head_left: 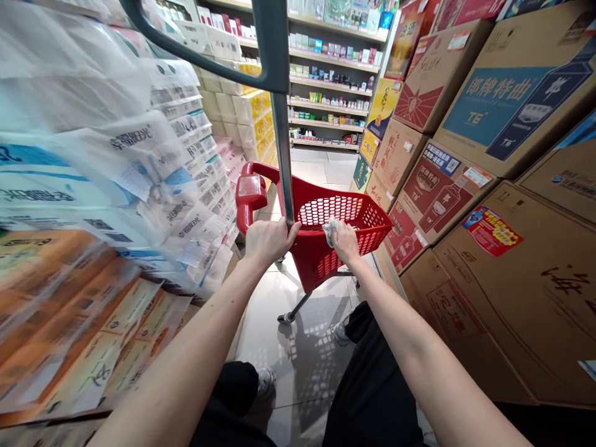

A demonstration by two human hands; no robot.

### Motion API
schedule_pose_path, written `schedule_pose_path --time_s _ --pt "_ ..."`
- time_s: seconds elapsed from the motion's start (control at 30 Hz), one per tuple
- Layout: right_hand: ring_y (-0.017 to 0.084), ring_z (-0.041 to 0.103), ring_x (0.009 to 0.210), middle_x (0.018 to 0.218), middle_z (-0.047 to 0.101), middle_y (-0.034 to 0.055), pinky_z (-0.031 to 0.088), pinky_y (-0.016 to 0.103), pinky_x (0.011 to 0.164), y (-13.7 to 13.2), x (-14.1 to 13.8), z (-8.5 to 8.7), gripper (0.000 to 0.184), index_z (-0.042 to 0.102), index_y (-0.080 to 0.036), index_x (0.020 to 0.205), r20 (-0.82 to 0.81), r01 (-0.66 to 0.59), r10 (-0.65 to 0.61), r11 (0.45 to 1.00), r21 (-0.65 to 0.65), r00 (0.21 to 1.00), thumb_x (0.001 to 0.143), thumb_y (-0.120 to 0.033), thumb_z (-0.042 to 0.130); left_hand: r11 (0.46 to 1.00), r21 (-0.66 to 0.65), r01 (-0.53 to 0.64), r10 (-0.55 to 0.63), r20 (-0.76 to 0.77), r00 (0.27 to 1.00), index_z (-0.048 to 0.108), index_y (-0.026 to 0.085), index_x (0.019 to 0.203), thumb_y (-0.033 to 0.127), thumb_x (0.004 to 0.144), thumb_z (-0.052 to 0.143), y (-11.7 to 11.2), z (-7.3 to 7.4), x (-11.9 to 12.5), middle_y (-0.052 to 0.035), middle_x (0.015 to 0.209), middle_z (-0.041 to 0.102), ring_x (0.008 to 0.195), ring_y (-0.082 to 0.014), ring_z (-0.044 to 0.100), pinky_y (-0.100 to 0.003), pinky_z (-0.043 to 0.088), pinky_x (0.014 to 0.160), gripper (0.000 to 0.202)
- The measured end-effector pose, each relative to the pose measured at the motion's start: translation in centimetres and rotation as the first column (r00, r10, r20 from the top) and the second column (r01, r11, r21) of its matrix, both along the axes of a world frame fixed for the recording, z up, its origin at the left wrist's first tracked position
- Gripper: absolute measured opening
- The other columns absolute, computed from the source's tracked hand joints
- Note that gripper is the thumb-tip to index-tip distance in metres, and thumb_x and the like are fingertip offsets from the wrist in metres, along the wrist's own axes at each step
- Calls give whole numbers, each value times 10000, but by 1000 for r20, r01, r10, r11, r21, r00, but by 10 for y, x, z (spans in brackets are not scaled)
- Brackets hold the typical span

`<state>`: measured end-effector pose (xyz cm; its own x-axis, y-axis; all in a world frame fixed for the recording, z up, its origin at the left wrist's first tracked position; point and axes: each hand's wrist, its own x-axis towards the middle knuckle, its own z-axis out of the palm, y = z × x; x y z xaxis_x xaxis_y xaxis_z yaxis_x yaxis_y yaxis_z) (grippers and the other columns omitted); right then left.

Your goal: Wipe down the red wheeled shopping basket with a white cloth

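A red plastic shopping basket on wheels (367,217) stands on the tiled floor in a narrow aisle just ahead of me. My left hand (269,241) is wrapped round the grey pull-handle pole (282,155) that rises from the basket's near edge. My right hand (345,242) rests on the basket's near rim, fingers closed on a small pale cloth (330,230). The basket's inside looks bare. A red hinged carry handle (251,189) hangs at the basket's left side.
Stacked packs of tissue and paper in clear wrap (139,186) crowd the left. Brown cardboard cartons (488,186) are piled high on the right. Store shelves with small goods (330,93) close the aisle's far end. The tiled floor (298,347) shows between them, with my legs below.
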<state>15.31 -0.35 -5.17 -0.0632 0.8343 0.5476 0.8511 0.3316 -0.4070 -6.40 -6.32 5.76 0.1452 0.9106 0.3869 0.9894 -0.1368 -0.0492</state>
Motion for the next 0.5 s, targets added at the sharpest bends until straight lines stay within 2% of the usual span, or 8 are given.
schedule_pose_path --time_s 0.1,0.2,0.27,0.37,0.5 --pt "245 557 1028 1096 635 132 428 406 994 -13 -25 8 330 564 -140 1153 -35 -122 124 991 59 992 1031 -301 303 1000 9 1 -1 -13 1000 697 105 952 556 976 163 1 -1 1 -191 825 725 847 -331 690 -353 368 676 699" --pt "235 521 1099 1201 597 121 424 393 1017 -26 -54 16 336 522 -167 1234 -95 -216 229 967 134 969 1035 -328 306 1000 10 7 -7 -30 1000 699 97 946 554 975 153 3 -1 0 -199 840 725 847 -336 691 -357 372 673 713" --pt "225 519 1103 1198 594 113 428 376 1013 -29 -60 17 335 514 -175 1246 -98 -266 283 951 157 954 1036 -345 316 1000 7 9 -9 -36 999 701 96 943 555 974 149 3 -1 -1 -199 849 725 850 -340 691 -360 376 674 719" --pt "219 547 1071 1155 618 108 442 361 981 -21 -46 10 358 516 -162 1248 -73 -281 292 951 129 954 1043 -363 302 1000 -5 4 -4 -35 999 705 96 936 564 974 148 2 0 -3 -197 845 724 852 -346 690 -366 379 679 729" --pt "232 583 1014 1111 650 127 436 387 951 -4 -11 -5 398 568 -146 1198 -40 -97 98 994 42 994 1052 -351 260 1000 -3 1 -1 -4 1000 707 113 929 586 971 164 0 0 -3 -181 834 727 842 -348 690 -363 370 672 721"
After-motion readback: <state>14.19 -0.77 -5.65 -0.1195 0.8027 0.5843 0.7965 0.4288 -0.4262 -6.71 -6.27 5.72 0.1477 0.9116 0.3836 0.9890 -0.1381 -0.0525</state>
